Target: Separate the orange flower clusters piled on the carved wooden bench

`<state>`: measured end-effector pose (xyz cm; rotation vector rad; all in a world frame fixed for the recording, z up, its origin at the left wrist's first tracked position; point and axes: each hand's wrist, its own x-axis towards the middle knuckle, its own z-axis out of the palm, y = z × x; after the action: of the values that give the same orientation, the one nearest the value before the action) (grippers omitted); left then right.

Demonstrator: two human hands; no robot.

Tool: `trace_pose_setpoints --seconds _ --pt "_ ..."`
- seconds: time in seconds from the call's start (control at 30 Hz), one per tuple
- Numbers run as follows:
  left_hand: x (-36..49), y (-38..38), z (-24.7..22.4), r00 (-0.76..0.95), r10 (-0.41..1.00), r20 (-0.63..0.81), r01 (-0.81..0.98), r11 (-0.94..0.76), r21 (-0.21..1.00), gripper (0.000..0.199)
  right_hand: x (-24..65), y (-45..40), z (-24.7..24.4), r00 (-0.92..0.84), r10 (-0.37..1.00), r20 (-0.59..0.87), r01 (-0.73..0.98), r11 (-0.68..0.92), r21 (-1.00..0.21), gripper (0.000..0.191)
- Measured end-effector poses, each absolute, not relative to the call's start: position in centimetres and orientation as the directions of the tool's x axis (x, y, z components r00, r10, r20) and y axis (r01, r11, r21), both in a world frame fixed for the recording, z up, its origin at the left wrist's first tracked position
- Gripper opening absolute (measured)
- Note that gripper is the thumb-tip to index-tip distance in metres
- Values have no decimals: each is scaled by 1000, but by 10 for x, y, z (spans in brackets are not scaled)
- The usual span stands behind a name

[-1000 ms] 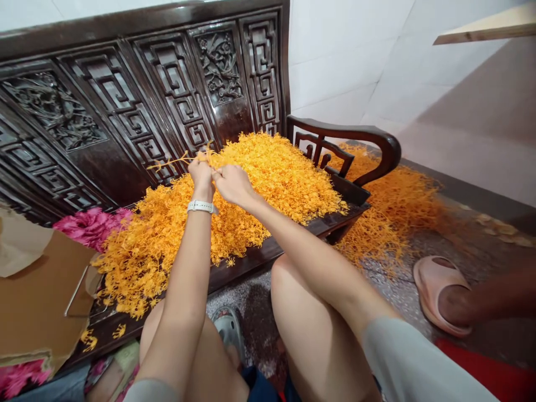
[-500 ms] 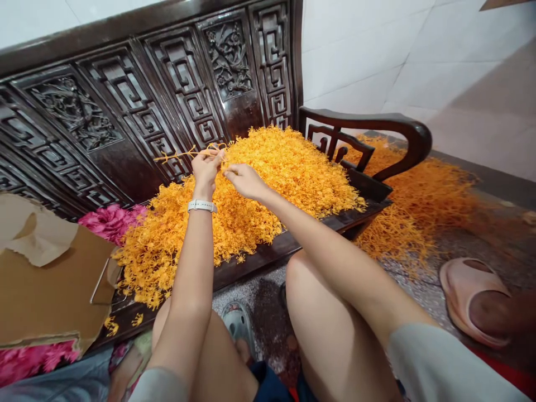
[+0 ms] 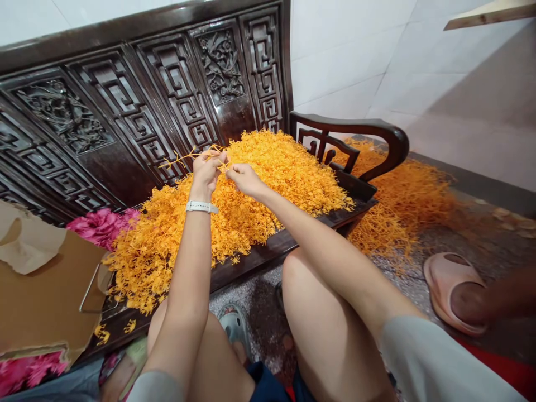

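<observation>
My left hand, with a white band on its wrist, is closed around a thin yellow-orange plastic sprig. The sprig's branching end sticks out to the left, in front of the carved bench back. Close by on the right, my right hand is pinched at the sprig's other end; the small piece between its fingertips is mostly hidden. Both hands hover over a large heap of small yellow-orange plastic pieces spread along the dark wooden bench seat.
An open cardboard box stands at the left, beside pink artificial flowers. Beyond the bench armrest, a pile of orange stems lies on the floor. Another person's sandalled foot is at the right.
The camera view has shifted slightly, so the bench appears further left and lower. Both hands remain together at the sprig, their fingers only slightly moved.
</observation>
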<state>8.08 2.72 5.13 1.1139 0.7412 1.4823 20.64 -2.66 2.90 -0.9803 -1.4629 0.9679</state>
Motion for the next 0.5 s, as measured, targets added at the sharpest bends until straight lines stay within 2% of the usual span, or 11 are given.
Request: trace_pose_setpoints --seconds 0.1,0.17,0.2,0.27,0.3,0.33,0.37,0.4,0.43,0.5 --pt "82 29 51 -51 975 215 -445 -214 869 32 207 -40 42 -153 948 281 52 291 -955 38" --pt "80 28 54 -139 970 199 -504 -243 829 33 205 -55 52 -367 898 245 104 301 -948 36" --pt "76 27 56 -175 965 193 -530 -258 808 34 202 -65 55 -555 810 189 138 314 -939 32" --pt "64 26 60 -181 967 181 -585 -254 770 33 196 -83 60 -896 443 -27 197 344 -918 22" --pt "55 26 62 -140 976 167 -617 -218 756 30 194 -90 61 -960 246 -136 218 345 -913 19" --pt "45 26 65 -86 987 138 -650 -161 743 27 193 -95 62 -972 113 -207 233 334 -913 17" --pt "34 25 67 -45 994 104 -678 -107 727 23 195 -97 63 -970 73 -231 242 310 -919 17" --pt "24 24 70 -5 997 79 -703 -59 709 19 199 -96 63 -969 117 -219 243 274 -931 16" --pt "15 23 73 26 998 62 -721 -24 693 16 206 -93 64 -957 235 -172 226 226 -947 14" --pt "2 18 80 80 994 73 -731 9 683 17 223 -79 64 -803 595 -14 116 133 -984 11"
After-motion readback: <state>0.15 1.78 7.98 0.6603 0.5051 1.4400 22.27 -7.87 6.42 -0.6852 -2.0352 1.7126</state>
